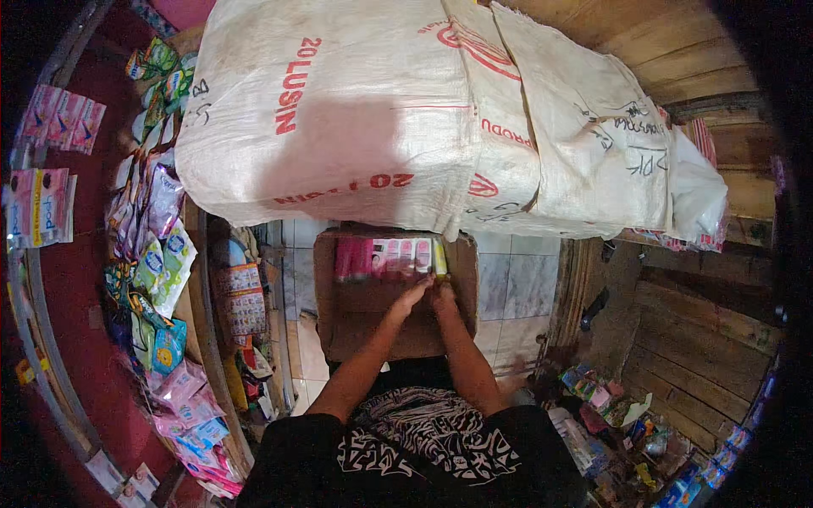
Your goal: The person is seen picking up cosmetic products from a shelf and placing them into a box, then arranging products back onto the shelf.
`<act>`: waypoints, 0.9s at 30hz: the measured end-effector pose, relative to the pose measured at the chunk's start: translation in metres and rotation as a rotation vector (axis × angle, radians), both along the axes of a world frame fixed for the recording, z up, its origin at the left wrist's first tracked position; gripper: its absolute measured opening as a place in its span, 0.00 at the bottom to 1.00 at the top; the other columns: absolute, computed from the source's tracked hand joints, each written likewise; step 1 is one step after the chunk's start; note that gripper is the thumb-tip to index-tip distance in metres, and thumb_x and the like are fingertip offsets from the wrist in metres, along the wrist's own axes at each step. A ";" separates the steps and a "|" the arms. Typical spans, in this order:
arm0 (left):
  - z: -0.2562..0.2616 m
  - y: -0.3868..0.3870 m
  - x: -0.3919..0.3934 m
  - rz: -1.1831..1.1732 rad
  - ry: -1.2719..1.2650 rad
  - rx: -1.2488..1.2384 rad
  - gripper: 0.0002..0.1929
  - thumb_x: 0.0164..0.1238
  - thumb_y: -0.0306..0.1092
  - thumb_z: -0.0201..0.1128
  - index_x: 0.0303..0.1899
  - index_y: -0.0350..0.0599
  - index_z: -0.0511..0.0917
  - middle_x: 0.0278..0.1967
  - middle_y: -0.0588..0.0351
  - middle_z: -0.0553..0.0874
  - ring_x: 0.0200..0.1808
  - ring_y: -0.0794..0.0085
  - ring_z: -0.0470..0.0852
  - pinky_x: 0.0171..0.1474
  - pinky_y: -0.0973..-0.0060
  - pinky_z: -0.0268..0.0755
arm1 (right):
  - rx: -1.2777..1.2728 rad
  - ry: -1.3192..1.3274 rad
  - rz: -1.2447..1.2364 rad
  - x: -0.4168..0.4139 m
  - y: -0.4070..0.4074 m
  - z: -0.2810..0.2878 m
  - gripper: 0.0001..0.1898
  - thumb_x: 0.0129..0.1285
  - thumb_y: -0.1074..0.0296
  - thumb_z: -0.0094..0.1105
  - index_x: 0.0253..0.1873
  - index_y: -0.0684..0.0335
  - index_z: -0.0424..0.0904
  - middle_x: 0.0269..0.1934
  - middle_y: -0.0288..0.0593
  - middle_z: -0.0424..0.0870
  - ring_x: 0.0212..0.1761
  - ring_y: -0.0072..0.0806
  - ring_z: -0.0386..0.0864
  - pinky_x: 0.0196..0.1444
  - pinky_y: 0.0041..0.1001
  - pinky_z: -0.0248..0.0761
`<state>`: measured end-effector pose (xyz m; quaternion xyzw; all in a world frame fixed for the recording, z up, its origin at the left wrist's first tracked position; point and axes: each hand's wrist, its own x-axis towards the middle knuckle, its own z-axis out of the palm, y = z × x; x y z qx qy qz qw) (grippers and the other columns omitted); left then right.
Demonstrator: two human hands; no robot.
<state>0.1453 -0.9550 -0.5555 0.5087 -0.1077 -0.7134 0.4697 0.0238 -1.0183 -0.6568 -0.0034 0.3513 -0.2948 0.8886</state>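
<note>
An open brown cardboard box (pixel 394 333) stands on the floor in front of me. Along its far side is a row of small packs, with pink packs (pixel 356 257) at the left and white-and-pink cartons (pixel 401 247) beside them. A slim yellow-green pack (pixel 441 257) stands at the right end of the row. My right hand (pixel 444 295) is at the near end of this slim pack; blur and shadow hide whether the fingers grip it. My left hand (pixel 416 296) reaches in beside it, fingertips close to the right hand and the cartons. Its grip is unclear too.
A large white woven sack (pixel 381 114) with red print overhangs the far side of the box. Hanging sachets and packets (pixel 165 267) line the left. At lower right lie mixed packaged goods (pixel 610 413), beside wooden planks (pixel 692 343). Tiled floor (pixel 508 286) shows beside the box.
</note>
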 end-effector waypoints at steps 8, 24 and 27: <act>0.021 0.033 0.021 0.029 -0.068 0.298 0.32 0.69 0.57 0.47 0.65 0.44 0.63 0.63 0.54 0.70 0.64 0.65 0.64 0.67 0.66 0.50 | -0.031 0.520 0.155 0.016 0.007 0.043 0.26 0.67 0.44 0.40 0.55 0.61 0.72 0.47 0.44 0.78 0.43 0.39 0.78 0.45 0.40 0.75; 0.031 0.065 0.044 0.039 0.019 0.236 0.28 0.70 0.47 0.50 0.68 0.50 0.59 0.57 0.55 0.75 0.56 0.67 0.76 0.59 0.66 0.65 | 0.157 0.532 -0.023 0.004 0.004 0.011 0.19 0.64 0.52 0.42 0.54 0.51 0.72 0.46 0.38 0.78 0.50 0.35 0.72 0.53 0.46 0.67; 0.040 0.070 0.046 0.099 0.003 0.283 0.26 0.70 0.47 0.51 0.66 0.51 0.62 0.55 0.55 0.77 0.54 0.67 0.77 0.58 0.65 0.67 | -0.223 0.666 0.181 -0.003 0.008 -0.003 0.18 0.66 0.53 0.41 0.55 0.52 0.72 0.48 0.39 0.78 0.50 0.35 0.73 0.53 0.45 0.69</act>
